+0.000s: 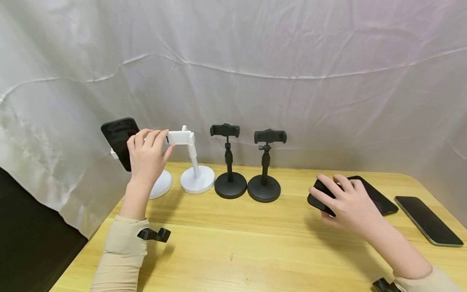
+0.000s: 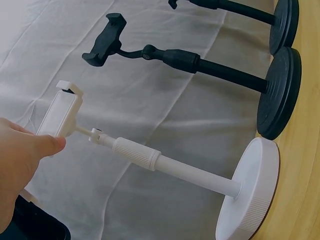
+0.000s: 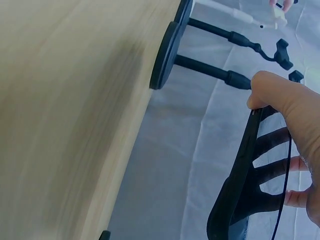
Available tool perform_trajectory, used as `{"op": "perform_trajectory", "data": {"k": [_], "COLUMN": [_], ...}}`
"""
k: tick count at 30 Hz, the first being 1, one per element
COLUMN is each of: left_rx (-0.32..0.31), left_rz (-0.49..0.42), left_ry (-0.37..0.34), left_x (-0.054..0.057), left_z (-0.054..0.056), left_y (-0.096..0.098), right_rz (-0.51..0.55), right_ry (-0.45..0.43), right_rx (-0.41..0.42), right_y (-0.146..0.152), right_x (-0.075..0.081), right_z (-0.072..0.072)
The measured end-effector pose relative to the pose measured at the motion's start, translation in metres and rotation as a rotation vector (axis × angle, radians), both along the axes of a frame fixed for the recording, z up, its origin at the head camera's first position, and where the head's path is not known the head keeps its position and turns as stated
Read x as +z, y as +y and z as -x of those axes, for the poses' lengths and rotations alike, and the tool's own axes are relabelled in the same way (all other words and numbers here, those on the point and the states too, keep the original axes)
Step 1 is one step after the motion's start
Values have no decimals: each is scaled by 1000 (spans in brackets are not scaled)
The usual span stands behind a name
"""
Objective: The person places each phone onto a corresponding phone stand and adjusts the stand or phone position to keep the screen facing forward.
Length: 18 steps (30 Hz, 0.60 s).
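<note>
My left hand [image 1: 146, 156] pinches the left end of a white phone stand's clamp [image 1: 179, 138]; in the left wrist view the thumb lies along the clamp [image 2: 60, 112]. Its round white base [image 1: 198, 179] stands on the table. Left of it, another white stand, partly hidden behind my hand and forearm, carries a tilted black phone [image 1: 118, 136]. My right hand [image 1: 350, 205] holds a black phone [image 1: 321, 198] above the table, thumb on one edge and fingers on the other. In the right wrist view, this phone [image 3: 245, 170] shows its glossy face with finger reflections.
Two black phone stands [image 1: 230, 184] [image 1: 264, 187] with bare clamps stand right of the white ones. At the table's right lie a dark flat device [image 1: 381, 198], partly behind my right hand, and another phone [image 1: 428, 221]. A pale curtain [image 1: 233, 101] hangs behind the table.
</note>
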<state>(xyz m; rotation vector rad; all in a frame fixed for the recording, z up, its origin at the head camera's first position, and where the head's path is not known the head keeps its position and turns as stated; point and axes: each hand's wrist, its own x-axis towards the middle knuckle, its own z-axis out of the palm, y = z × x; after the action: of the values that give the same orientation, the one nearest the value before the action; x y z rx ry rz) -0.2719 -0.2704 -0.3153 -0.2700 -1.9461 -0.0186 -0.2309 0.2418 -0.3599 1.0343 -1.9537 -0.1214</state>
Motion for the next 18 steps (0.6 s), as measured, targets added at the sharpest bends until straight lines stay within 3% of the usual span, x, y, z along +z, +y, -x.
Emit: {"op": "perform_trajectory", "data": {"k": [8, 18], "left_rx": [3, 23], "left_rz": [-5, 33], "left_ry": [-8, 14], "left_x": [1, 8], "left_z": [1, 3], "left_y": [1, 3], "right_rz": [-31, -22], "right_ry": [-49, -65], "right_rx": [-29, 3], "right_y": [-7, -17], "right_x": [4, 8], "right_z": [-2, -2]}}
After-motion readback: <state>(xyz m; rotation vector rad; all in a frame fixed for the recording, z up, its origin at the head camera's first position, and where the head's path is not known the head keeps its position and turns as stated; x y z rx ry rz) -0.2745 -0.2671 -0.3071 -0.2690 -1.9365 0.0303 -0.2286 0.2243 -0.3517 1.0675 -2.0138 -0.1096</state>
